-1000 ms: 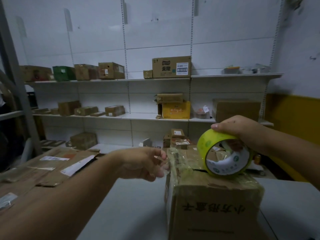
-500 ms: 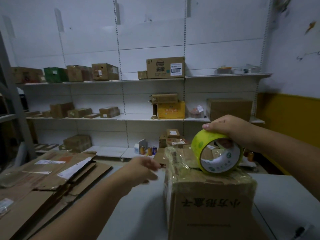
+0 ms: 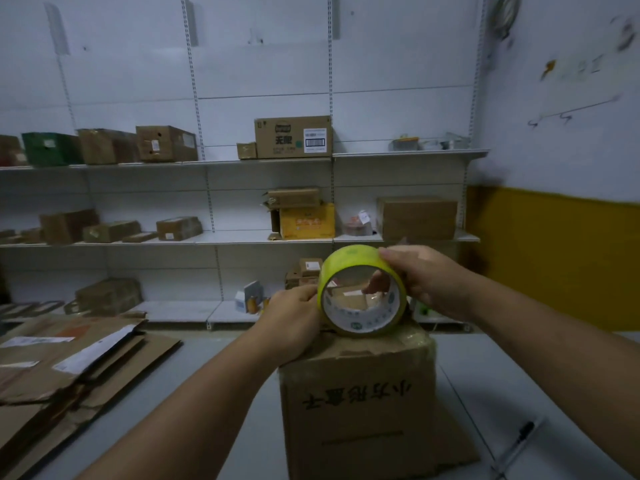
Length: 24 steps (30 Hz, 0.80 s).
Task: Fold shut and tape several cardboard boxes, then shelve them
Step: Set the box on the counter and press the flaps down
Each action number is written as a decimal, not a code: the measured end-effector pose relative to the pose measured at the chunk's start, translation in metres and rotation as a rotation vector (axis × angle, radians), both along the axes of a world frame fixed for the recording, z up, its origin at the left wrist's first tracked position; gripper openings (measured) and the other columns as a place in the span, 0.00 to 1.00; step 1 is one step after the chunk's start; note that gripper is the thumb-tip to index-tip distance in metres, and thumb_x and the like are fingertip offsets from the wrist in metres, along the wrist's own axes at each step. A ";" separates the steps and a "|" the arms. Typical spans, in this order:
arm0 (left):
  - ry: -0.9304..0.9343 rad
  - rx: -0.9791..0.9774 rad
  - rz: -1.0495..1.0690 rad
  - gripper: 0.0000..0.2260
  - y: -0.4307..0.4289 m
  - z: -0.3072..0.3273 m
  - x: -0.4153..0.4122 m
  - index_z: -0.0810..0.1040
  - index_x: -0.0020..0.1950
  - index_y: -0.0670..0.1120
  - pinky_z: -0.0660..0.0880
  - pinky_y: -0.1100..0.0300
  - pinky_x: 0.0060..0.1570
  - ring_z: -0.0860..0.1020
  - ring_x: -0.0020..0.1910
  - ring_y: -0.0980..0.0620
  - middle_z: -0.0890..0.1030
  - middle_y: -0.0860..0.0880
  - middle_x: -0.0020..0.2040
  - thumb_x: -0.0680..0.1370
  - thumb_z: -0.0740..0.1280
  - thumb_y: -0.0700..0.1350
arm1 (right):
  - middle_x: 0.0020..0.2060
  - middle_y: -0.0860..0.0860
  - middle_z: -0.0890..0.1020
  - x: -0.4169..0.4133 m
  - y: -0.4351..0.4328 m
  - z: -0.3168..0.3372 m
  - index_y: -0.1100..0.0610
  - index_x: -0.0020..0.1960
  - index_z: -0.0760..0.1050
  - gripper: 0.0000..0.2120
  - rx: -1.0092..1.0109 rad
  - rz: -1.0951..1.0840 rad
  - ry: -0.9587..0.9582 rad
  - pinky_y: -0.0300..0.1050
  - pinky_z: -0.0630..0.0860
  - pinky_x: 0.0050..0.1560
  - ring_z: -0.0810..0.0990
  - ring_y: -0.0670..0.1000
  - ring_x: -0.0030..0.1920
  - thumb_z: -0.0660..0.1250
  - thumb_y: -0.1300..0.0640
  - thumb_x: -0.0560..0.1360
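My right hand (image 3: 426, 280) grips the yellow tape roll (image 3: 346, 258), upright on the box top. My left hand (image 3: 294, 323) curls against its left edge; whether it pinches, I cannot tell. Beneath both stands the brown, black-lettered cardboard box (image 3: 356, 410), its top glossy.

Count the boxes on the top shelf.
6. From the left: an edge-cut box, a green box, a dark brown box, a stickered brown box, a small box, the large labelled box. Items farther right are too unclear to count.
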<state>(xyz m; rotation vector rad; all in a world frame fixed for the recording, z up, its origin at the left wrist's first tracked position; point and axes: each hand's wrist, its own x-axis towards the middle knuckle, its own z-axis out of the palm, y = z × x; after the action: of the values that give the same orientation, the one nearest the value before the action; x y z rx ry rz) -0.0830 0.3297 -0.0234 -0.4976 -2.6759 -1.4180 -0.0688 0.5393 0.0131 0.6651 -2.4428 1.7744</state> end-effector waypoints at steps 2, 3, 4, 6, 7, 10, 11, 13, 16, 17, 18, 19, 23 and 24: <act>0.003 0.013 -0.052 0.17 -0.002 0.001 0.002 0.82 0.54 0.50 0.75 0.47 0.57 0.79 0.51 0.47 0.82 0.45 0.52 0.72 0.58 0.50 | 0.38 0.51 0.85 0.000 -0.010 0.004 0.55 0.51 0.77 0.20 -0.038 0.040 0.064 0.41 0.77 0.44 0.83 0.49 0.41 0.59 0.41 0.70; -0.007 0.020 -0.073 0.15 -0.003 0.002 0.004 0.81 0.54 0.49 0.75 0.47 0.55 0.79 0.47 0.46 0.82 0.41 0.51 0.73 0.58 0.49 | 0.36 0.50 0.84 0.000 -0.015 0.009 0.55 0.49 0.77 0.19 -0.064 0.051 0.054 0.39 0.78 0.41 0.83 0.48 0.39 0.58 0.41 0.71; -0.017 0.032 -0.069 0.14 -0.004 0.002 0.005 0.81 0.52 0.48 0.75 0.46 0.51 0.77 0.43 0.42 0.80 0.37 0.50 0.74 0.59 0.48 | 0.34 0.49 0.83 -0.001 -0.019 0.013 0.55 0.46 0.77 0.18 -0.068 0.053 0.041 0.38 0.77 0.39 0.82 0.49 0.37 0.57 0.42 0.74; 0.005 0.005 -0.034 0.15 -0.004 0.001 0.005 0.81 0.48 0.47 0.75 0.45 0.51 0.77 0.47 0.36 0.80 0.36 0.50 0.70 0.59 0.51 | 0.29 0.50 0.78 -0.006 -0.024 0.023 0.55 0.37 0.76 0.19 -0.010 0.035 0.019 0.40 0.74 0.38 0.77 0.52 0.34 0.58 0.43 0.78; 0.034 -0.036 -0.032 0.17 -0.003 0.000 0.004 0.81 0.49 0.47 0.75 0.45 0.54 0.77 0.50 0.38 0.81 0.40 0.51 0.69 0.59 0.53 | 0.29 0.52 0.76 -0.008 -0.026 0.030 0.55 0.35 0.76 0.20 0.032 0.027 0.020 0.42 0.71 0.40 0.75 0.53 0.34 0.60 0.43 0.78; 0.084 -0.151 -0.060 0.16 0.004 0.004 0.008 0.80 0.53 0.46 0.73 0.47 0.57 0.76 0.54 0.43 0.81 0.45 0.54 0.77 0.56 0.51 | 0.33 0.57 0.76 -0.012 -0.025 0.058 0.63 0.41 0.78 0.23 0.242 -0.013 0.093 0.46 0.72 0.40 0.74 0.55 0.34 0.65 0.42 0.74; 0.076 -0.189 -0.047 0.16 0.003 0.005 0.010 0.79 0.54 0.45 0.72 0.50 0.56 0.76 0.53 0.44 0.80 0.45 0.53 0.81 0.54 0.50 | 0.31 0.56 0.75 -0.013 -0.018 0.068 0.63 0.41 0.78 0.22 0.323 -0.039 0.117 0.44 0.71 0.37 0.73 0.54 0.32 0.65 0.42 0.74; 0.010 -0.206 -0.009 0.18 -0.004 0.005 0.010 0.77 0.54 0.45 0.71 0.59 0.48 0.76 0.49 0.49 0.78 0.46 0.49 0.83 0.49 0.50 | 0.27 0.53 0.71 -0.010 0.004 0.084 0.60 0.37 0.74 0.20 0.487 -0.087 0.107 0.42 0.68 0.31 0.69 0.51 0.27 0.64 0.43 0.75; -0.035 -0.184 -0.020 0.15 -0.012 0.004 0.014 0.74 0.58 0.48 0.67 0.66 0.43 0.73 0.46 0.56 0.75 0.51 0.47 0.83 0.49 0.50 | 0.26 0.49 0.69 -0.001 0.036 0.083 0.55 0.33 0.72 0.19 0.832 -0.123 0.016 0.39 0.68 0.27 0.68 0.45 0.22 0.61 0.45 0.77; -0.029 -0.188 -0.028 0.15 -0.012 0.004 0.013 0.74 0.60 0.48 0.67 0.65 0.43 0.73 0.45 0.56 0.75 0.52 0.46 0.83 0.50 0.49 | 0.26 0.48 0.70 0.001 0.043 0.077 0.54 0.33 0.72 0.19 0.879 -0.126 -0.020 0.38 0.70 0.28 0.69 0.44 0.23 0.60 0.44 0.78; -0.032 -0.197 -0.038 0.16 -0.010 0.003 0.010 0.73 0.63 0.48 0.68 0.62 0.46 0.72 0.45 0.56 0.74 0.52 0.46 0.83 0.50 0.49 | 0.26 0.48 0.71 0.001 0.048 0.068 0.53 0.32 0.72 0.20 0.907 -0.130 -0.046 0.39 0.71 0.31 0.70 0.45 0.24 0.59 0.43 0.77; -0.029 -0.211 -0.047 0.16 -0.008 0.001 0.007 0.72 0.65 0.49 0.70 0.59 0.50 0.73 0.47 0.54 0.75 0.51 0.48 0.83 0.51 0.50 | 0.27 0.48 0.72 0.000 0.052 0.059 0.53 0.32 0.72 0.20 0.923 -0.137 -0.064 0.40 0.72 0.34 0.70 0.45 0.25 0.59 0.42 0.77; -0.022 -0.286 -0.054 0.16 0.000 0.002 0.004 0.70 0.68 0.52 0.69 0.49 0.64 0.72 0.58 0.50 0.74 0.48 0.59 0.82 0.52 0.51 | 0.29 0.47 0.69 0.004 0.063 0.016 0.54 0.35 0.70 0.21 0.883 -0.129 -0.134 0.34 0.70 0.31 0.69 0.43 0.26 0.55 0.40 0.77; -0.021 -0.295 -0.059 0.16 0.001 0.002 0.003 0.70 0.68 0.52 0.69 0.48 0.64 0.72 0.58 0.49 0.74 0.48 0.59 0.82 0.52 0.51 | 0.29 0.47 0.69 0.007 0.063 0.007 0.54 0.36 0.70 0.21 0.846 -0.126 -0.141 0.32 0.69 0.29 0.68 0.42 0.25 0.55 0.40 0.78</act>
<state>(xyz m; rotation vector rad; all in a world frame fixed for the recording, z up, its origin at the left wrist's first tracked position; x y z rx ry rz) -0.0796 0.3303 -0.0216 -0.5891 -2.9257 -1.0474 -0.0623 0.6024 0.0202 0.3925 -3.2126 0.6987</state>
